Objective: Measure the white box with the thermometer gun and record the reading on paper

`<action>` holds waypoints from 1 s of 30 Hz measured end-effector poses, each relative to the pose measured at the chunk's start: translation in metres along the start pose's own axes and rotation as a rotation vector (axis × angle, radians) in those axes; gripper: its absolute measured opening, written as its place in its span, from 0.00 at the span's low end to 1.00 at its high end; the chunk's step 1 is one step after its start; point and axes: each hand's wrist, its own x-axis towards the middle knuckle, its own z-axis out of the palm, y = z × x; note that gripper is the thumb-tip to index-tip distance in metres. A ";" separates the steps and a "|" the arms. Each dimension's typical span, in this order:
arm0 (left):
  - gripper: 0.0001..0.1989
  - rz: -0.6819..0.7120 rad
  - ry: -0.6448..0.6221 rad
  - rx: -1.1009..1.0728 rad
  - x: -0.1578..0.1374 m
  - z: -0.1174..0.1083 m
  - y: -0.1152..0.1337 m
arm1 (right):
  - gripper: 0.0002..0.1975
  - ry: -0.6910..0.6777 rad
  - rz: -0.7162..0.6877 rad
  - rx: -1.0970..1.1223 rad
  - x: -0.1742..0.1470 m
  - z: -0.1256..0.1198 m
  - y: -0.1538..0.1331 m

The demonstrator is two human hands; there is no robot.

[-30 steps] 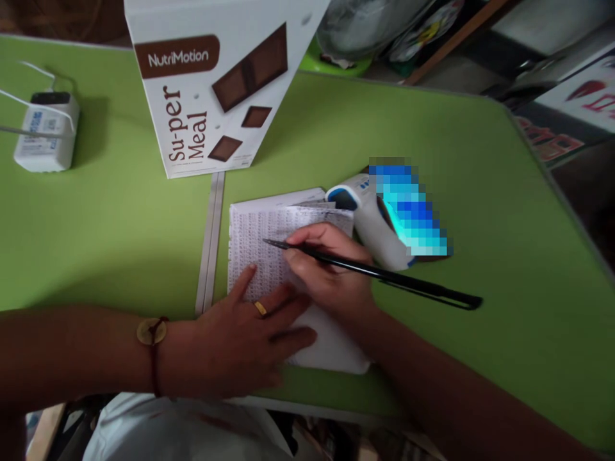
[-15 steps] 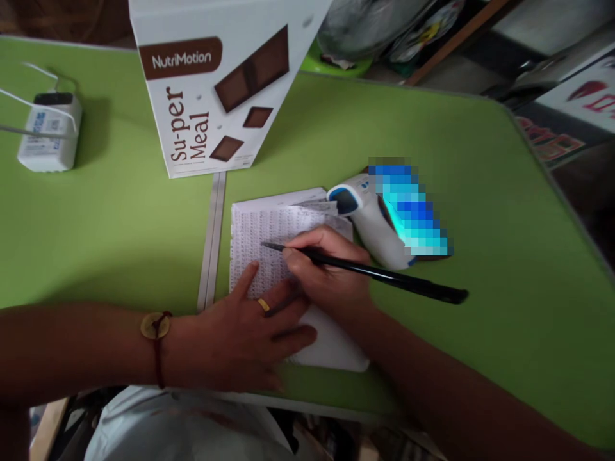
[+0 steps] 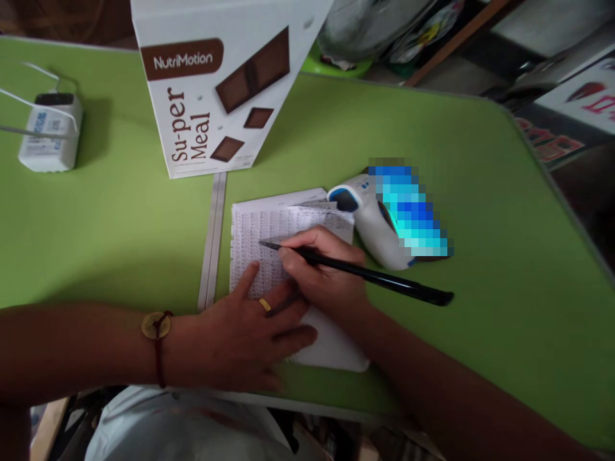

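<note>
A notepad [image 3: 331,339] lies on the green table near its front edge, its upper sheet [image 3: 250,224] covered in rows of small dark writing. My left hand [image 3: 259,326] rests flat across the pad with fingers spread; a gold ring and a cord bracelet are on it. In my right hand [image 3: 327,269] a black pen [image 3: 379,275] is pinched near its tip, which points at the written rows. Whether the tip touches the paper I cannot tell. Just beyond the pad's upper right corner lies a white handheld device [image 3: 375,230] with a small dark screen, like an infrared thermometer.
A tall white NutriMotion box [image 3: 187,109] stands behind the pad. At the far left of the green table [image 3: 490,192] is a white charger [image 3: 50,137] with cables. A phone-like object [image 3: 413,211], its screen pixelated, lies beside the handheld device. A metal strip [image 3: 211,250] crosses the tabletop.
My right hand has shifted slightly left, and the pen's rear end has swung left. My left hand and the notepad stay in place.
</note>
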 end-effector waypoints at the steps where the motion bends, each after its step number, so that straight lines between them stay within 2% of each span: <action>1: 0.33 -0.002 0.002 -0.002 0.000 0.000 0.000 | 0.04 -0.001 0.005 0.001 0.000 0.000 0.000; 30: 0.34 0.004 0.011 0.008 0.000 0.002 -0.001 | 0.05 0.029 -0.008 0.013 0.001 -0.001 0.002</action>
